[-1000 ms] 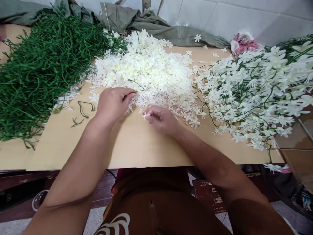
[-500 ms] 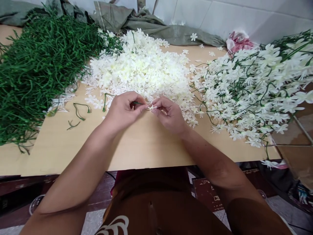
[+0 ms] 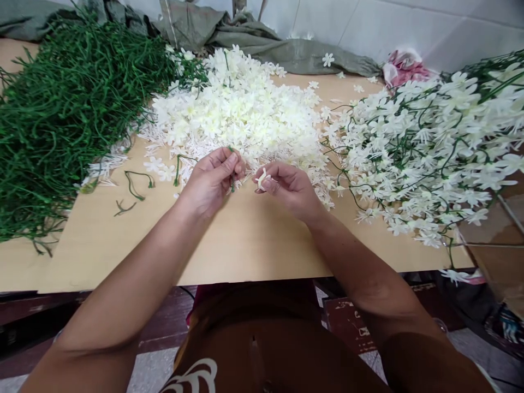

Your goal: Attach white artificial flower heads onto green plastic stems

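Between thumb and fingers, my left hand [image 3: 216,177] pinches a green artificial stem [image 3: 232,187], whose ends stick out above and below the fingertips. A small white artificial flower [image 3: 262,178] is held in the fingertips of my right hand [image 3: 290,188]. The two hands are a short way apart over the near side of a heap of loose white flower heads [image 3: 241,109]. Green stem pieces [image 3: 133,188] lie on the board to the left of my left hand.
A large pile of green stems [image 3: 77,114] covers the left of the board [image 3: 245,245]. On the right lies a mass of white flowers on stems [image 3: 421,158], spilling past the board's edge. Grey-green cloth [image 3: 303,54] and a pink-white cloth [image 3: 403,66] lie along the tiled wall.
My hands have drawn apart from where their fingertips met. The left hand has turned the stem upright, and the right hand has tilted the white flower.
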Available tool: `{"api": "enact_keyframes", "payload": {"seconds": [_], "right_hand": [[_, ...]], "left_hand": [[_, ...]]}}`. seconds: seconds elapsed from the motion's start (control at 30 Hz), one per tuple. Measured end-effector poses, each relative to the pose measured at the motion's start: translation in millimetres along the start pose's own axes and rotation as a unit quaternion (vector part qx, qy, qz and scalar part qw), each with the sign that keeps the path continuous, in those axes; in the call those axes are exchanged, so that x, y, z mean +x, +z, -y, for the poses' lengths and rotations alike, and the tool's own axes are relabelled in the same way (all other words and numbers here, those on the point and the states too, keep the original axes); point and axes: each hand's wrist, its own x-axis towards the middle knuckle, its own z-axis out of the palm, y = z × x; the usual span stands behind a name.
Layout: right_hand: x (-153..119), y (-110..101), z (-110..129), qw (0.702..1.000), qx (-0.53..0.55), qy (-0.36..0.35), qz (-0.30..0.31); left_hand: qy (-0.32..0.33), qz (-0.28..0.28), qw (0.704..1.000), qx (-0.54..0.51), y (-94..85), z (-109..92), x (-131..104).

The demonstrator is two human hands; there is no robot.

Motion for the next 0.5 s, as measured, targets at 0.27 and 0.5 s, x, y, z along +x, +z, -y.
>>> {"api": "enact_keyframes", "payload": {"seconds": [0.27, 0.5], "right_hand": [[3.6, -13.5, 6.6, 0.997, -0.072, 0.0, -0.002], [2.2, -13.2, 7.1, 0.993, -0.105, 0.019, 0.047]], "left_hand": [[0.048, 0.103, 0.96, 0.258, -5.7, 11.2, -1.8], [0.039, 0.134, 0.945, 0.296, -4.6, 3.9, -4.5]]}}
